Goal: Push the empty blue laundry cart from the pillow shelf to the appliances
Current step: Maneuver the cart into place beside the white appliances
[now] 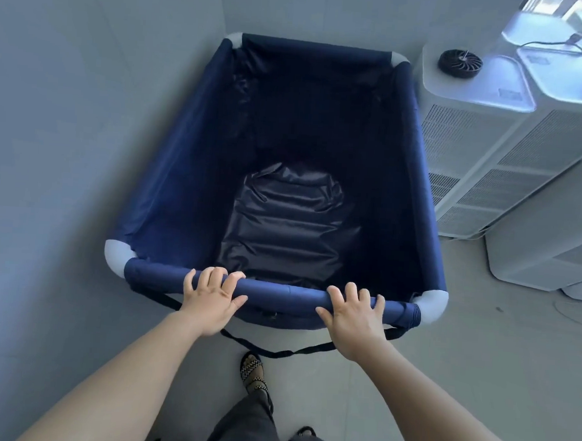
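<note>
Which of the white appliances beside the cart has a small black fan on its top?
The appliance nearest the far right corner of the blue cart. The round black fan lies on its top; the other white units further right carry none.

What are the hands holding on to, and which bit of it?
Both hands hold the blue laundry cart by its near top rail: the left hand toward the rail's left end, the right hand toward its right end.
</note>
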The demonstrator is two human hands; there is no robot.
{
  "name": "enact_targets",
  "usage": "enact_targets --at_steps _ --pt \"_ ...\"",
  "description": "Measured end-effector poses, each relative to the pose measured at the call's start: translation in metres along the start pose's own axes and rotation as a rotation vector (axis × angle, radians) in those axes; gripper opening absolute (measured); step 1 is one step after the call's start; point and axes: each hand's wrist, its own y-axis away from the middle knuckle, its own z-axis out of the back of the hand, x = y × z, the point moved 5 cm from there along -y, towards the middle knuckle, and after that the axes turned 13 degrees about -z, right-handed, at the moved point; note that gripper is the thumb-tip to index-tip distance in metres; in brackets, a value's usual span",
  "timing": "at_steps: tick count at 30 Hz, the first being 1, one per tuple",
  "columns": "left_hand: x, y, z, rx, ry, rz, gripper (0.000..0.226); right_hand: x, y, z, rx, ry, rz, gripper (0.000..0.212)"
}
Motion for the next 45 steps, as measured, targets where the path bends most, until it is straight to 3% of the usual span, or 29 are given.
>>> enact_targets --at_steps 6,31,40,45 --pt "0.009 -0.014 0.015 -0.136 0.008 -0.101 0.042 0.000 -0.016 0.006 -0.034 -0.031 0.015 0.045" --pt "0.034 -0.096 0.055 -0.172 -0.065 -0.187 0.040 0.011 -0.095 0.035 -0.029 -0.025 -0.049 0.043" --pt "0.047 -0.099 0.068 -0.012 -0.034 -0.361 0.046 0.009 -0.098 0.039 0.133 -0.070 -0.075 0.045" --pt "0.068 -0.094 0.072 -0.037 0.037 -0.281 0.041 0.017 -0.093 0.046 0.216 -0.033 -0.027 0.053"
